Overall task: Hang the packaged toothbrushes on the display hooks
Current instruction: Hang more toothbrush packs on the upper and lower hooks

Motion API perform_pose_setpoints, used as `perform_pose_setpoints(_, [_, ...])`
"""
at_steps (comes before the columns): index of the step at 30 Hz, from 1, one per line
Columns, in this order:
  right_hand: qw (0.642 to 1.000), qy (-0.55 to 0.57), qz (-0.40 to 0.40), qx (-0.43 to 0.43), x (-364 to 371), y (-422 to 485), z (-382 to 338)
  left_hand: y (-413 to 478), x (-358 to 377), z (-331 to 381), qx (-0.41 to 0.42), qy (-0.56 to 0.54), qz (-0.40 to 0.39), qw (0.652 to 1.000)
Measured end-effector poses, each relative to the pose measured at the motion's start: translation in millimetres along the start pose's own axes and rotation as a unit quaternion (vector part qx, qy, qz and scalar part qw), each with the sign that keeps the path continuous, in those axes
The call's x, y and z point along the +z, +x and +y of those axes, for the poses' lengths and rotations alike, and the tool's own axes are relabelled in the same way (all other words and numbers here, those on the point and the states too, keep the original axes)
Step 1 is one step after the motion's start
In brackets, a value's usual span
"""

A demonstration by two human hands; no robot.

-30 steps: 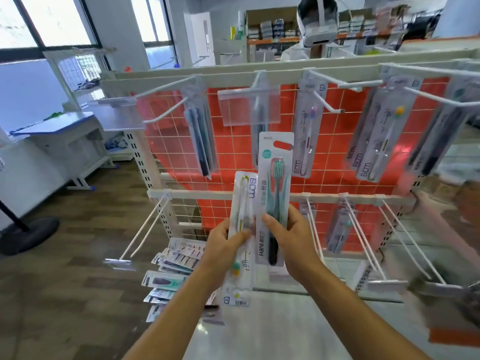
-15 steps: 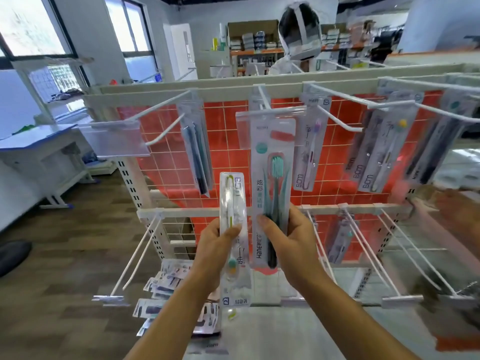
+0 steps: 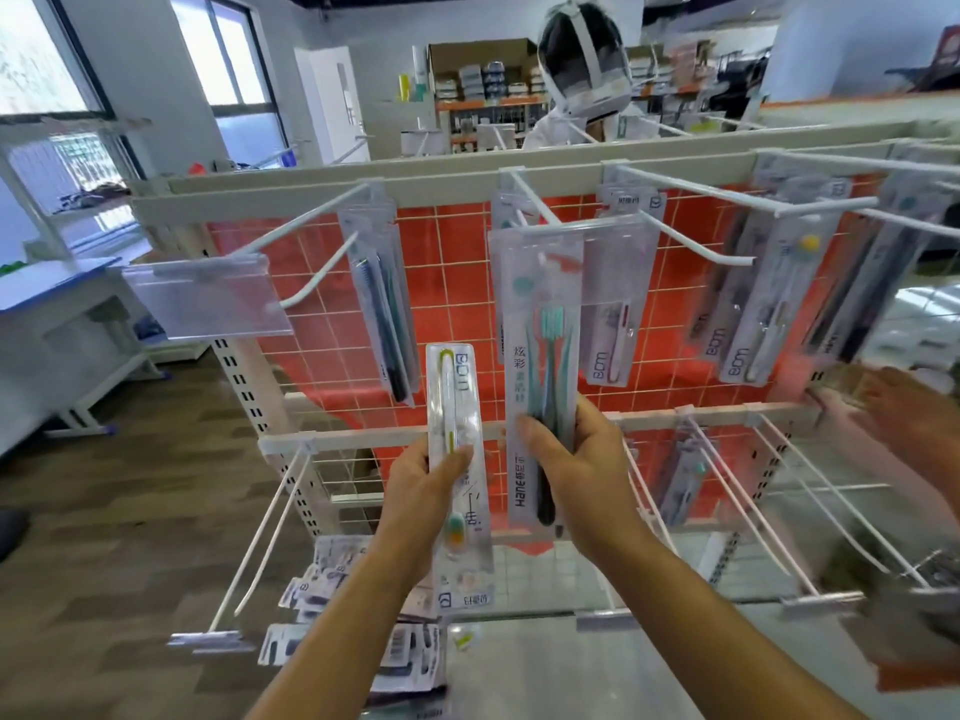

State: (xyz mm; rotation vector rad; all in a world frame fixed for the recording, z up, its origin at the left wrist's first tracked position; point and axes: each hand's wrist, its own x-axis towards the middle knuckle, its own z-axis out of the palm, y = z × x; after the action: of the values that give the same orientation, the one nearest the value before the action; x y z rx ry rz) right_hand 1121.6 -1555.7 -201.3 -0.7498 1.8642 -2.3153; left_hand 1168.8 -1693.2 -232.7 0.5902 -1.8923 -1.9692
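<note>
At the upper centre hook (image 3: 525, 200): the teal toothbrush pack (image 3: 543, 366) stood upright, its top overlapping the clear tag holder (image 3: 613, 262).
Right hand (image 3: 576, 459): gripped that pack's lower half.
Left hand (image 3: 426, 491): pinched a yellow toothbrush pack (image 3: 457, 407) alongside.

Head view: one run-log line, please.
right hand grips teal toothbrush pack, top at upper hook | left hand holds yellow toothbrush pack, unhung

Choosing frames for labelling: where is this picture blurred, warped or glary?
Head view: right edge smeared, including another person's hand; top rail bows from the wide-angle lens; window blown out; teal toothbrush pack in the right hand reads sharp enough.
</note>
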Motion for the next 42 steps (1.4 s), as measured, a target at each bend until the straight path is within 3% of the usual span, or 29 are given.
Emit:
perform_pose_setpoints(7, [0.997, -0.052, 0.046, 0.019, 8.3, 45.4, 18.9, 13.4, -8.2, -2.1, -0.013, 0.001, -0.004, 1.000])
perform_pose_setpoints(17, [0.991, -0.110, 0.030, 0.066, 3.4, 115.2, 34.6, 28.5, -14.4, 3.0, -0.031, -0.017, -0.027, 0.999])
perform_pose_setpoints(27, [0.986, -0.102, 0.039, 0.128, 8.9, 135.1, 38.1, 28.0, -15.1, 5.2, -0.013, 0.006, -0.037, 0.999])
perform_pose_setpoints(42, [0.974, -0.174, 0.038, 0.136, -12.1, 122.5, 60.2, 7.4, 3.5, 14.6, -0.040, 0.015, -0.077, 0.996])
